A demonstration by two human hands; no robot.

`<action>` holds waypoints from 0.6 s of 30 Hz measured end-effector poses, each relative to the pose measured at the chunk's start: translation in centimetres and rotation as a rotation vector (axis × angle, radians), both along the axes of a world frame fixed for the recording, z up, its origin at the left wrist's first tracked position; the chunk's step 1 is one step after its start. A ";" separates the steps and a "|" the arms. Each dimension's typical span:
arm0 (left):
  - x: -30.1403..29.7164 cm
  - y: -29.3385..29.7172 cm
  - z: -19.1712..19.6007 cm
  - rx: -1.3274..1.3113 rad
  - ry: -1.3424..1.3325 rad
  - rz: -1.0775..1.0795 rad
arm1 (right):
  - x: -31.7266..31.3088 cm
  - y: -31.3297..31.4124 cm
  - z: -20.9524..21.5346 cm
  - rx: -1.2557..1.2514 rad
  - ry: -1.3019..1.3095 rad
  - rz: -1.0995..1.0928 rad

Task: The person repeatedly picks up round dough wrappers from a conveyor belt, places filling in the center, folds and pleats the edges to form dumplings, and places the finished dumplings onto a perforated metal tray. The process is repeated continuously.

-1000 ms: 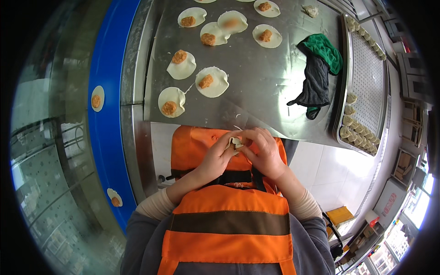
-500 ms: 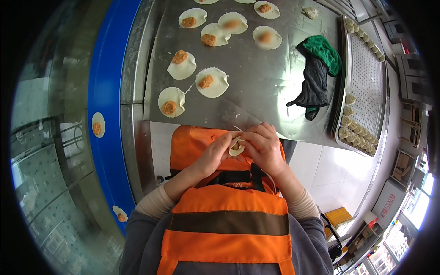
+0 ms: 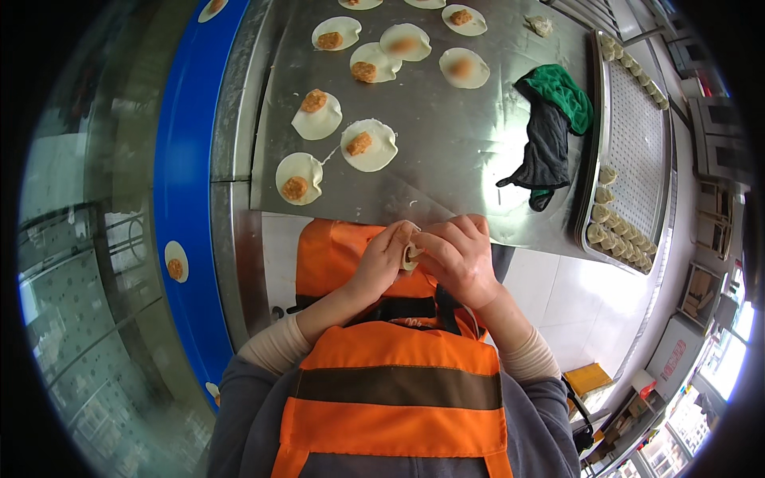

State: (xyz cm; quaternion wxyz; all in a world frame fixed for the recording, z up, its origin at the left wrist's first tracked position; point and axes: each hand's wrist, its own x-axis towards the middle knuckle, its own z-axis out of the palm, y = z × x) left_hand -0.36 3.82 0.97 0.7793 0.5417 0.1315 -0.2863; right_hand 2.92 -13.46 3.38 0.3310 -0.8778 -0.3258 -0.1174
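Just off the near edge of the steel table, I pinch a partly folded dumpling (image 3: pixel 409 256) between both hands. My left hand (image 3: pixel 382 261) is closed on its left side, with the thumb and fingertips at the upper edge. Fingers of my right hand (image 3: pixel 458 259) press the wrapper's edge from the right, and they cover part of it. A little of the dumpling's opening shows between the hands. Beyond them, flat round wrappers topped with orange-brown filling lie on the table, the nearest being one wrapper (image 3: pixel 300 178) and another wrapper (image 3: pixel 369 145).
A perforated metal tray (image 3: pixel 637 151) at the right holds rows of folded dumplings (image 3: pixel 617 239). A green and black cloth item (image 3: pixel 550 131) lies beside it. On the left, a blue conveyor belt (image 3: pixel 185 151) carries filled wrappers (image 3: pixel 177 261). A small dough lump (image 3: pixel 539 25) sits far right.
The wrappers on the blue belt have shifted nearer to me, and another has appeared at its far end. My fingers have moved along the dumpling's edge, and its opening looks smaller.
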 end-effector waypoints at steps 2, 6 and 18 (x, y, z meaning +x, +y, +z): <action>0.1 -0.1 -0.9 0.048 -0.103 -0.002 | 0.0 0.1 -0.2 0.006 0.011 -0.014; 0.0 0.1 0.0 -0.064 -0.075 -0.003 | 0.1 -0.5 -0.3 0.000 -0.004 -0.022; 0.0 0.5 -2.2 0.055 -0.259 -0.022 | -0.5 0.0 -0.2 -0.019 0.061 0.041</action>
